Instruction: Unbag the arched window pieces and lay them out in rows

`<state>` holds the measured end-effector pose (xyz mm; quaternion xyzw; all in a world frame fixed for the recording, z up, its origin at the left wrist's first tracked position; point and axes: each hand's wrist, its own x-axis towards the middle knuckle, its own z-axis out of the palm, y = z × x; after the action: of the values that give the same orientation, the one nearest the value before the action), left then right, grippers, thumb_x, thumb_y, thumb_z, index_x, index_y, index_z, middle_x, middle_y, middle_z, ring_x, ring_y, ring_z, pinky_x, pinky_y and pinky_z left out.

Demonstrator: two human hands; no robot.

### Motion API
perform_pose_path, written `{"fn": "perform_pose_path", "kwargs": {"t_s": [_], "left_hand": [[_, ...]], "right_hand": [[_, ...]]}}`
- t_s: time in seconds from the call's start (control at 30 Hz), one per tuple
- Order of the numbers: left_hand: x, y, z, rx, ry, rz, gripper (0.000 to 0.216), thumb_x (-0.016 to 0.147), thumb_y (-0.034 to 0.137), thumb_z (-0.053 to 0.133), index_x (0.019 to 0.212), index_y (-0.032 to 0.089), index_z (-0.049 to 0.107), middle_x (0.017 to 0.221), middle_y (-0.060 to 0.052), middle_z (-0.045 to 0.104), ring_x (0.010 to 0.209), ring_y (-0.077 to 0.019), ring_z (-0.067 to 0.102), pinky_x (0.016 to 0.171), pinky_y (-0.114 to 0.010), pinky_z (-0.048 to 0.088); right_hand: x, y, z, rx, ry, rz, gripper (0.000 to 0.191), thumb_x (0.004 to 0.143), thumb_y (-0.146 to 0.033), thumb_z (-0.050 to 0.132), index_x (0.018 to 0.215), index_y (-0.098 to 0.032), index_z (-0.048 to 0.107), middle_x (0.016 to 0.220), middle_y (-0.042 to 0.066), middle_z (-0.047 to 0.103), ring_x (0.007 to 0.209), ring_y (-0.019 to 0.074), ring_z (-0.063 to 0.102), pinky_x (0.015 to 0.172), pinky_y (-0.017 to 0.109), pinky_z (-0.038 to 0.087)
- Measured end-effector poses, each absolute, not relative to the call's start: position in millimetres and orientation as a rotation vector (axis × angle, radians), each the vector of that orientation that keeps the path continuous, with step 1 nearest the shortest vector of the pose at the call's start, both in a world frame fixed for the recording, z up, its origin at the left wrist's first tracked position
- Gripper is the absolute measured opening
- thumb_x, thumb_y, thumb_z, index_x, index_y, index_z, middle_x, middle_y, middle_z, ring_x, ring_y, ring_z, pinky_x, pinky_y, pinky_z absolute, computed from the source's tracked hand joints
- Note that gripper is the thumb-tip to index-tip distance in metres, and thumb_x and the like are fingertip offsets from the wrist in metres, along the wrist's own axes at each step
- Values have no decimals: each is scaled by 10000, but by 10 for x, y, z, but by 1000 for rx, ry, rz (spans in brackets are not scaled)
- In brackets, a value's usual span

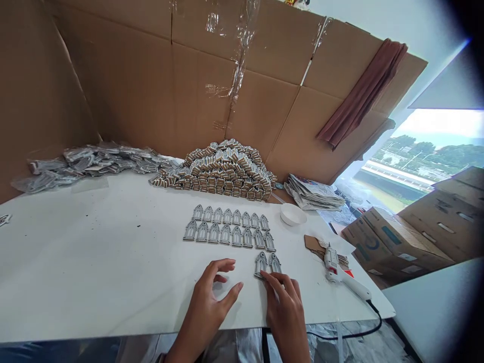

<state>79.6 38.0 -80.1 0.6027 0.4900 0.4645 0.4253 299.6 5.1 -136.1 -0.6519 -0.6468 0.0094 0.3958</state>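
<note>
Two rows of small grey arch-shaped window pieces (230,228) lie flat on the white table (94,252). Below them, two more of these pieces (267,263) begin a third row. My right hand (284,307) rests palm down on the table, its fingertips touching the lower edge of those two pieces. My left hand (212,297) hovers just left of it, fingers spread and curled, holding nothing. A big heap of stacked brown-and-grey pieces (223,171) sits behind the rows.
A white glue gun (340,275) with a black cord lies at the right, by cardboard scraps (314,244) and a small white bowl (293,214). Grey sheets (94,161) pile at the back left, paper stacks (313,194) at the back right. Cardboard walls (151,75) surround the table.
</note>
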Motion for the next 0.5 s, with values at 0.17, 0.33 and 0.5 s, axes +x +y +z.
{"fn": "perform_pose_path", "kwargs": {"t_s": [0.17,0.33,0.5], "left_hand": [[804,395,-797,1513,1203,1159,318,932,432,742,1208,278,713,1268,-87,740,1075,-273,726,952,-431,595],[825,390,-830,1500,1199,1166,310,939,404,738,1222,278,712,1279,-85,737,1124,-276,715,984,-430,581],[838,345,-834,1444,1143,1179,287,976,403,705,1245,305,706,1274,-87,736,1185,-296,696,1015,-445,574]], "right_hand": [[3006,23,-1311,-1689,-1627,-23,352,1117,-351,470,1315,-316,760,1208,116,697,1093,328,597,891,492,580],[2935,7,-1220,-1639,-1576,-57,326,1105,-400,519,1325,-333,750,1205,110,698,1107,333,605,906,489,552],[2695,112,-1180,-1430,-1604,13,256,1073,-389,596,1257,-358,771,1158,84,725,1066,307,658,908,445,544]]}}
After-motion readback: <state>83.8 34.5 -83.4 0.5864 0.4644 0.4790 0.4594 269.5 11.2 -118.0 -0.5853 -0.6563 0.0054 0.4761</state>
